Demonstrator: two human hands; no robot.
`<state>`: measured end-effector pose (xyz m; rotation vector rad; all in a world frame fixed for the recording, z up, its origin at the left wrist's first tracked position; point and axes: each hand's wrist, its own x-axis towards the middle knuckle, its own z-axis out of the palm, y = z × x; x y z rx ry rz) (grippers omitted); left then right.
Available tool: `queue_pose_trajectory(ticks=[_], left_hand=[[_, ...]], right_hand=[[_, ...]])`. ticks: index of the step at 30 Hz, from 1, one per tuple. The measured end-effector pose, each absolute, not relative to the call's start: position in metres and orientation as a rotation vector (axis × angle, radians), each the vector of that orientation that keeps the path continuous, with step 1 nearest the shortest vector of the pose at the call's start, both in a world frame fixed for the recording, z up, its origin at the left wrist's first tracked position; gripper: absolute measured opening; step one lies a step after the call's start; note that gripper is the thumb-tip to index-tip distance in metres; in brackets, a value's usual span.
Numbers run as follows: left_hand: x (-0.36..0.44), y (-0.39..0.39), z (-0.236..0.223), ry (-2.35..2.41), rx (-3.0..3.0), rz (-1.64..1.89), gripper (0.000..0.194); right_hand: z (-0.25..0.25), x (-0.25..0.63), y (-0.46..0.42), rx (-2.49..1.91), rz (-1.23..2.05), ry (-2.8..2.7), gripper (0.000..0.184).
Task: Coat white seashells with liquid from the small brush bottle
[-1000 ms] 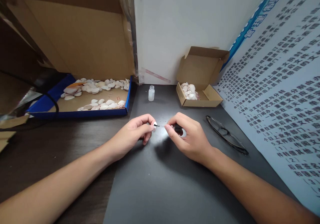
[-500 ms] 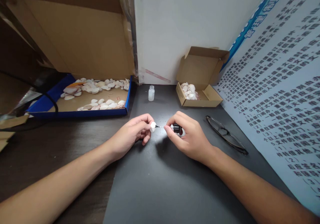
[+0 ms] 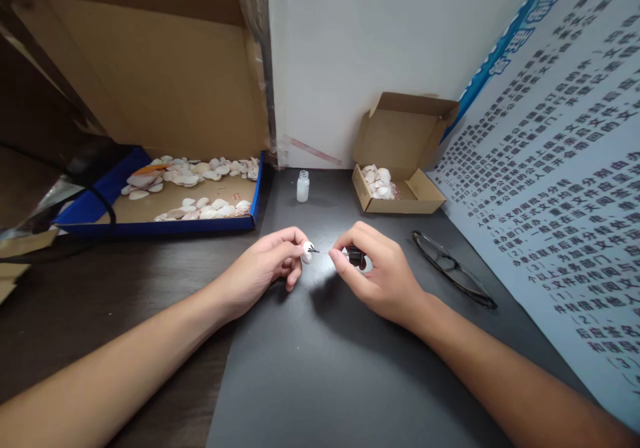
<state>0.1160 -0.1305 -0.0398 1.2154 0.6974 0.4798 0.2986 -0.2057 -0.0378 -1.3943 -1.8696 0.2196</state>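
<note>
In the middle of the head view, my left hand (image 3: 270,259) pinches a small white shell (image 3: 307,255) between thumb and fingertips. My right hand (image 3: 373,265) is closed round the black cap-like handle of a thin-stemmed brush (image 3: 357,257), whose stem points left. Dark bristles at its tip are splayed against the shell. Behind the hands, a small clear bottle (image 3: 303,187) with whitish contents stands upright, its mouth uncovered.
At the left lies an opened blue-edged cardboard box (image 3: 220,225) holding many shells (image 3: 190,174). A smaller open cardboard box (image 3: 407,205) with shells sits at the back right. Eyeglasses (image 3: 453,269) rest beside my right hand, near a printed sheet (image 3: 560,201).
The brush tip now shows spread over the shell's face, and the shell has turned slightly. Both hands have stayed almost in place.
</note>
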Motion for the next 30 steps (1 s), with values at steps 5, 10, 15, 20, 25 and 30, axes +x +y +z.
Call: queue_pose_trajectory(ticks=[5, 10, 15, 20, 25, 30], left_hand=[[0.1149, -0.1303, -0.0408, 0.691, 1.209, 0.492, 0.009], [0.1152, -0.129, -0.0433, 0.684, 1.175, 0.518, 0.012], [0.115, -0.1292, -0.0415, 0.691, 1.165, 0.535, 0.014], [0.1149, -0.1299, -0.041, 0.69, 1.169, 0.529, 0.016], [0.1141, -0.1285, -0.0446, 0.682, 1.156, 0.54, 0.015], [0.1145, -0.1284, -0.0446, 0.704, 1.166, 0.537, 0.015]], right_hand=[[-0.0375, 0.2997, -0.2051, -1.418, 0.206, -1.853, 0.012], [-0.0369, 0.2985, -0.2059, -1.405, 0.274, -1.898, 0.011], [-0.0373, 0.2991, -0.2072, -1.343, 0.297, -1.881, 0.012], [-0.039, 0.2999, -0.2052, -1.354, 0.263, -1.85, 0.012], [-0.0391, 0.2997, -0.205, -1.394, 0.253, -1.865, 0.01], [-0.0386, 0.2992, -0.2066, -1.32, 0.259, -1.869, 0.01]])
